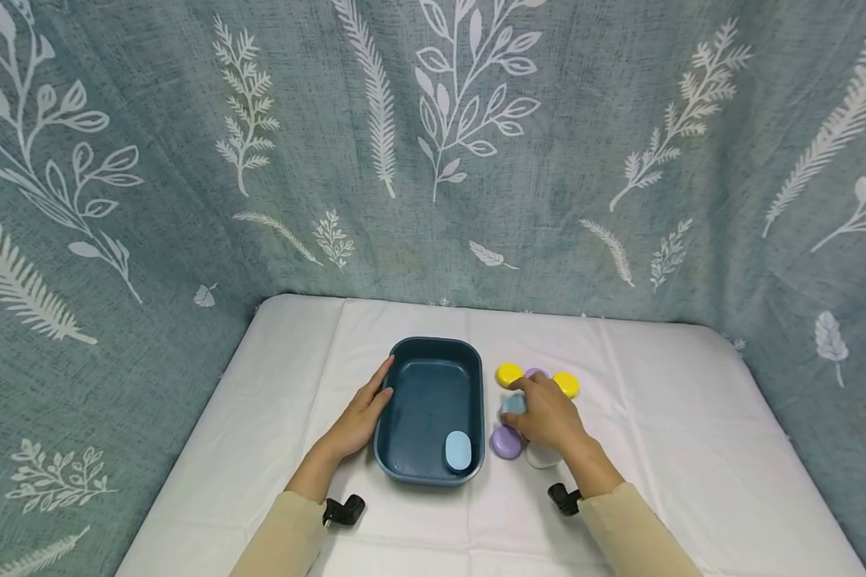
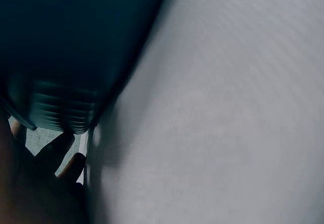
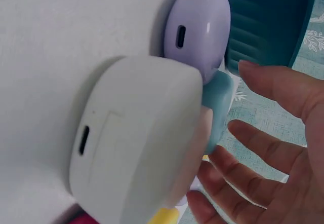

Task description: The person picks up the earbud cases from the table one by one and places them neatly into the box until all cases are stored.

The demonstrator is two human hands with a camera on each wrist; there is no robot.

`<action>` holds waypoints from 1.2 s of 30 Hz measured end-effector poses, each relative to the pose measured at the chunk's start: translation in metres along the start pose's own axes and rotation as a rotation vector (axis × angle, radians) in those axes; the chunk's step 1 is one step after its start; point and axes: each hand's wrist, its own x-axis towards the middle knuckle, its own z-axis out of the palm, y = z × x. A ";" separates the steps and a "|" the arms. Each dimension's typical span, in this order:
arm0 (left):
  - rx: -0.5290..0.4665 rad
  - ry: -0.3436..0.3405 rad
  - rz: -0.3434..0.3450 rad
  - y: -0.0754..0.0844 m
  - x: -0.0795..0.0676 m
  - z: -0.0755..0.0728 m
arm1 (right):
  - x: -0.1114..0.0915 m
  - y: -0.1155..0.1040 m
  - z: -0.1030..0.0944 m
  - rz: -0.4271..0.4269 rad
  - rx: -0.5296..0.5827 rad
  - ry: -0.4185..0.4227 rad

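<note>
— Doing what with the left hand (image 1: 356,423)?
— Resting against the left wall of the dark blue tub (image 1: 427,409), with fingers spread.
— And with the right hand (image 1: 550,413)?
— Poised at the pale blue case (image 1: 511,406), just right of the tub, with thumb and fingers apart; touching or not, hard to tell.
— Nearer?
— Beside a purple case (image 1: 507,443) and white case (image 1: 544,457).
— Farther?
— Near a left yellow case (image 1: 508,374) and right yellow case (image 1: 567,385).
— Inside the tub?
— In the near right corner, with a second pale blue case (image 1: 458,450). All on a white-covered desk (image 1: 693,457).
</note>
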 end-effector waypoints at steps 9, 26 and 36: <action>0.018 -0.015 -0.009 0.001 0.001 -0.002 | 0.001 0.001 0.008 0.043 -0.004 -0.014; 0.014 -0.014 -0.021 -0.001 0.001 -0.002 | -0.001 0.006 0.011 0.052 0.074 -0.012; 0.019 -0.012 -0.027 0.003 0.000 -0.003 | -0.005 0.003 0.002 0.047 0.121 -0.015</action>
